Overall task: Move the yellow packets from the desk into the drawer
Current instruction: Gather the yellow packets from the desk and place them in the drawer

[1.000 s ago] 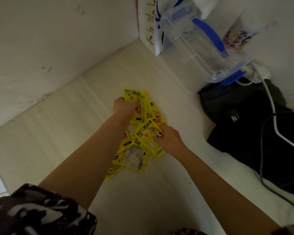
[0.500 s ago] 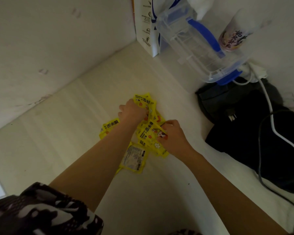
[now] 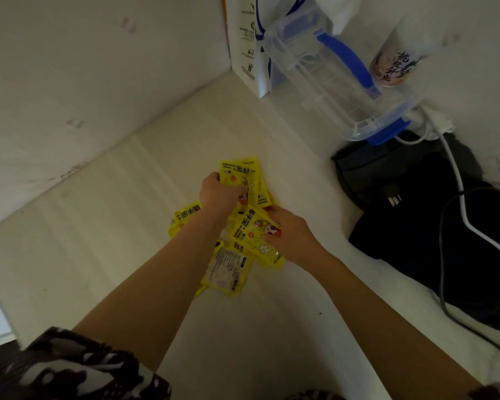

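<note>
Yellow packets [image 3: 244,226] lie heaped mid-desk [image 3: 127,226], well off the back corner. L hand [image 3: 218,194] grips a few at the pile's far side; R hand [image 3: 290,233] pinches one on the near-right side. One packet [image 3: 228,269] lies back-up at the pile's near edge.

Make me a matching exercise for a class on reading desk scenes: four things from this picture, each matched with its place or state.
Things:
1. yellow packets
2. clear box
3. black cloth
4. white cable

Places or states:
A. runs across the dark fabric
B. lies bunched on the desk's right side
C. gathered between both hands
D. tipped at the back of the desk, with blue clips

Pairs: 1-C, 2-D, 3-B, 4-A
</note>
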`<action>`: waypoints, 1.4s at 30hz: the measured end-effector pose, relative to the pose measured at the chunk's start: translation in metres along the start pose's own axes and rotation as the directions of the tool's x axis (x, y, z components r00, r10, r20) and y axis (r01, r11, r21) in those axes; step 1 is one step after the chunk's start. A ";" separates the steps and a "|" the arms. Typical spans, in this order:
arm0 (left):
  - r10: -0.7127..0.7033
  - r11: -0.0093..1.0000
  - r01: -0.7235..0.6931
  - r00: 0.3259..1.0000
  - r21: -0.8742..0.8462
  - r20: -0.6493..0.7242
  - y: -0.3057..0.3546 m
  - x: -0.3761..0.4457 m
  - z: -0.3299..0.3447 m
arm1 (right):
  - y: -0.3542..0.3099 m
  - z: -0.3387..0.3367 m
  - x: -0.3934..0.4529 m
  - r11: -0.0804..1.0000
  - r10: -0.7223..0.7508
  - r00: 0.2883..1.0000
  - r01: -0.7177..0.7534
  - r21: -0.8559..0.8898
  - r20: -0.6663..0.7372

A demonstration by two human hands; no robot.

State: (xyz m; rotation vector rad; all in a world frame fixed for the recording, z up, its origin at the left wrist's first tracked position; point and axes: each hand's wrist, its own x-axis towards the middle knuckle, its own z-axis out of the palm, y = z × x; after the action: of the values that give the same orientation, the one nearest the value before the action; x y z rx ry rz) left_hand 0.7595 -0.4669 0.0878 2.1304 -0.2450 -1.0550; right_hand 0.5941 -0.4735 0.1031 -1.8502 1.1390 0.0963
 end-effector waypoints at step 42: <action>0.058 0.962 0.022 0.957 -0.273 0.284 -0.229 -0.162 -0.212 | -0.031 0.208 -0.229 0.910 0.381 0.827 -0.256 0.326 -0.413</action>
State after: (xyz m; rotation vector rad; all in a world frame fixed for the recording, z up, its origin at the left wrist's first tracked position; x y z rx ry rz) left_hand 0.7816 -0.1170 0.1130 1.7215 -0.2407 -1.3104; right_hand 0.5642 -0.1646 0.1182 -1.4662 1.7122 -0.3169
